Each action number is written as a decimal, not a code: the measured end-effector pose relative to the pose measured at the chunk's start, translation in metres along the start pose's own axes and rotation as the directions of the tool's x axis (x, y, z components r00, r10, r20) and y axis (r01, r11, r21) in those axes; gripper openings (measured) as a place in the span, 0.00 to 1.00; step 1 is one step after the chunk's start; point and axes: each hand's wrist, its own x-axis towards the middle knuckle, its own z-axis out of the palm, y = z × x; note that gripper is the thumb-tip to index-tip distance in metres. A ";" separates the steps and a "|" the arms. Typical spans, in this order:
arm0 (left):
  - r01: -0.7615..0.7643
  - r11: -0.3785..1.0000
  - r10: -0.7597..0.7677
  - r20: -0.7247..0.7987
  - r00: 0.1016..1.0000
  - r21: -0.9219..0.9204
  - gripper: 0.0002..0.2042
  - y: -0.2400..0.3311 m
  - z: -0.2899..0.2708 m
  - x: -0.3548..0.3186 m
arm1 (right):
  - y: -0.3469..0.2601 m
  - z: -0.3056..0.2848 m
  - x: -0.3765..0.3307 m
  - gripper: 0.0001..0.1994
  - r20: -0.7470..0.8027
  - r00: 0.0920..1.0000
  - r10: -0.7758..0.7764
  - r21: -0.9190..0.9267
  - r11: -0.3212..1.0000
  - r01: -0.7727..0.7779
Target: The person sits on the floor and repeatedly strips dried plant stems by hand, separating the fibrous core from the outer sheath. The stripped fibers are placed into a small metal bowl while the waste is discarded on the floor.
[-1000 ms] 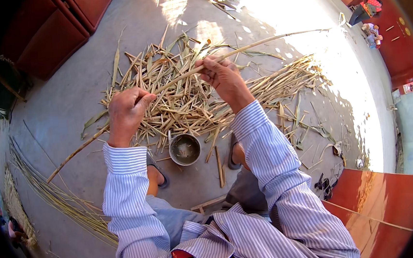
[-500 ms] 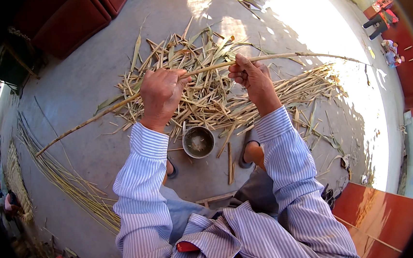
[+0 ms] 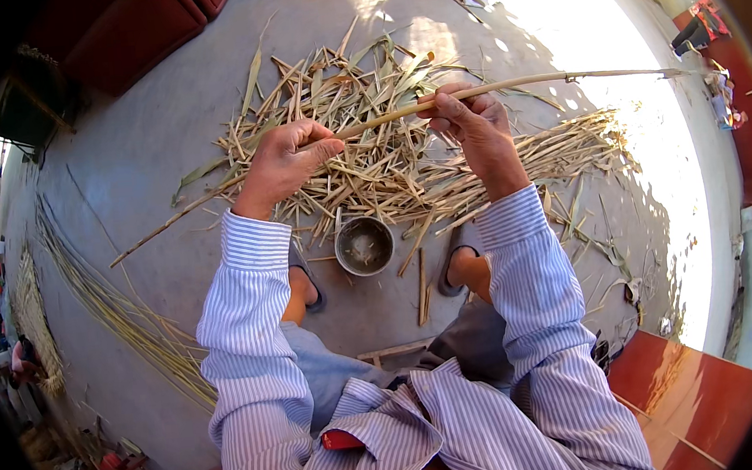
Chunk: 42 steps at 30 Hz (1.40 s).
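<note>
A long, thin reed stalk is held crosswise in front of me, rising toward the right, above a heap of dry husks. My left hand pinches it between thumb and fingers left of the middle. Right of the middle, the fingers of my right hand are closed round the stalk. A thin, frayed tip reaches far out to the right. Below my hands lies the heap of dry husks and peelings. Between my feet and the heap stands a round metal pot with a small handle and murky contents.
A bundle of uncut stalks lies to the right of the heap. Thin, greenish peeled stalks spread across the floor at left. A dark red sofa stands at far left, and a red-brown panel at lower right.
The reed stalk has shifted to the right, and its right end sits higher. Both hands have moved slightly up, the right one also rightward.
</note>
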 end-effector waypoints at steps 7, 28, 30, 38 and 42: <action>0.028 0.856 -0.194 -0.271 0.943 -0.516 0.11 -0.018 -0.021 0.003 | 0.000 -0.001 0.001 0.08 0.134 0.981 -0.142 -0.030 0.989 0.148; -0.188 0.883 -0.055 -0.492 0.869 -0.430 0.13 -0.006 -0.003 0.013 | -0.001 -0.011 0.005 0.12 -0.182 0.983 0.025 0.039 0.999 -0.018; -0.169 0.941 -0.007 -0.516 0.857 -0.294 0.13 -0.012 -0.009 0.014 | 0.000 -0.008 0.004 0.12 -0.117 0.993 0.024 0.049 0.999 -0.018; -0.330 0.771 0.506 -0.210 0.836 0.545 0.10 0.021 0.027 0.011 | 0.012 0.006 0.008 0.12 -0.153 0.987 0.040 0.044 0.998 -0.034; -0.108 0.925 0.193 -0.206 0.959 0.364 0.08 -0.014 -0.036 -0.005 | -0.011 -0.060 0.019 0.11 -0.315 0.948 -0.043 0.097 0.992 0.078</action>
